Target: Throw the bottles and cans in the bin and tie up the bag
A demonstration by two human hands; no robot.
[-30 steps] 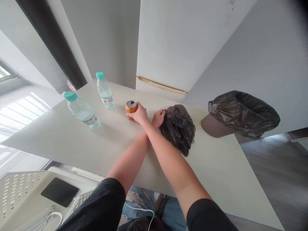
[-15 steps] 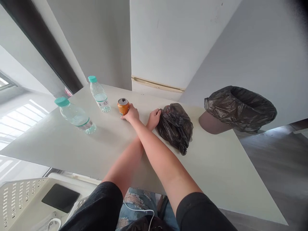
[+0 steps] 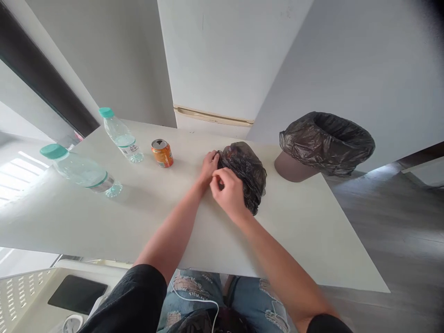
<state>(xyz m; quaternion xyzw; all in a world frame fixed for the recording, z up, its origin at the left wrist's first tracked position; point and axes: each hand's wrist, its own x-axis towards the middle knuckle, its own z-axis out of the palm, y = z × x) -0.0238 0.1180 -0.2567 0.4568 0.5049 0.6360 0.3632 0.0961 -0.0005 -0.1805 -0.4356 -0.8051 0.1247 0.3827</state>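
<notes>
A crumpled black plastic bag (image 3: 255, 173) lies on the white table. Its left edge is pinched in the fingers of my left hand (image 3: 210, 165). Just in front of the bag, my right hand (image 3: 229, 190) is closed, thumb and fingers curled into a ring close to my left wrist. Whether anything is between its fingertips I cannot make out. Left of my hands stands an orange drink can (image 3: 162, 155), upright and opened. Further left are two clear bottles with green caps, a small bottle (image 3: 122, 138) and a larger bottle (image 3: 85, 172).
At the table's right end is a brown bin (image 3: 294, 167) lined with a black bag (image 3: 312, 138). A cream perforated basket (image 3: 27, 296) sits below the left front edge, with a dark flat tablet-like object (image 3: 78, 293) in it. Behind the table rises a white fridge (image 3: 222, 60).
My right hand has let go of the can and swung right to the bag, so my arms no longer cross. The can stays on the table. The view has shifted slightly right.
</notes>
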